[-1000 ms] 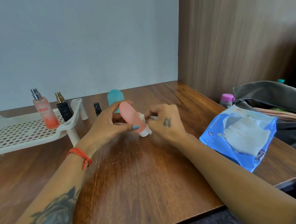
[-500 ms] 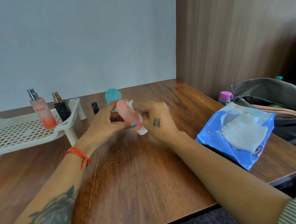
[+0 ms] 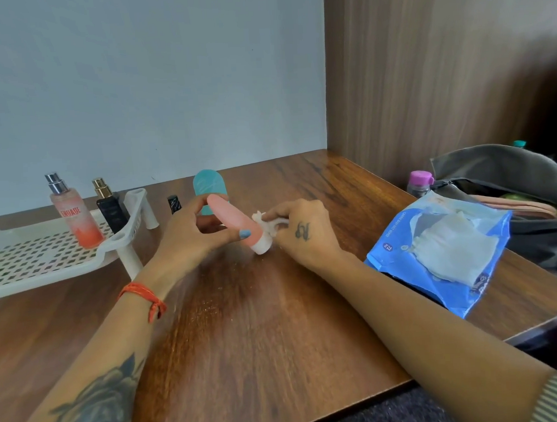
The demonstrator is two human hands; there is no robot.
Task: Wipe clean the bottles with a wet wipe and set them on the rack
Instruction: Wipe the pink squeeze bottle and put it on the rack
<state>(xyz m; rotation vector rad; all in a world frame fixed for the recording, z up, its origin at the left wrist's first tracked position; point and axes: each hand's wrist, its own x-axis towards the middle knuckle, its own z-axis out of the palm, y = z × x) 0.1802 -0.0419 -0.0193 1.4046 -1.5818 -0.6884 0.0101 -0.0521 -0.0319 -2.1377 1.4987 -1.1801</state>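
Observation:
My left hand [image 3: 193,236] grips a pink squeeze bottle [image 3: 230,218], tilted with its white cap [image 3: 261,245] pointing down to the right. My right hand [image 3: 299,234] pinches a crumpled white wet wipe [image 3: 266,226] against the bottle just above the cap. Behind the hands a teal bottle [image 3: 208,183] and a small black bottle [image 3: 173,203] stand on the table. On the white perforated rack [image 3: 31,259] at the left stand a pink spray bottle [image 3: 76,218] and a black perfume bottle [image 3: 109,208].
A blue wet-wipe pack [image 3: 434,254] lies open at the right with a wipe sticking out. Behind it sits a grey pouch [image 3: 507,173] and a small bottle with a purple cap [image 3: 420,182]. A wooden panel [image 3: 441,73] walls off the right side.
My right hand has slid the wipe from the upper part of the pink bottle down toward its cap. The left hand keeps holding the bottle.

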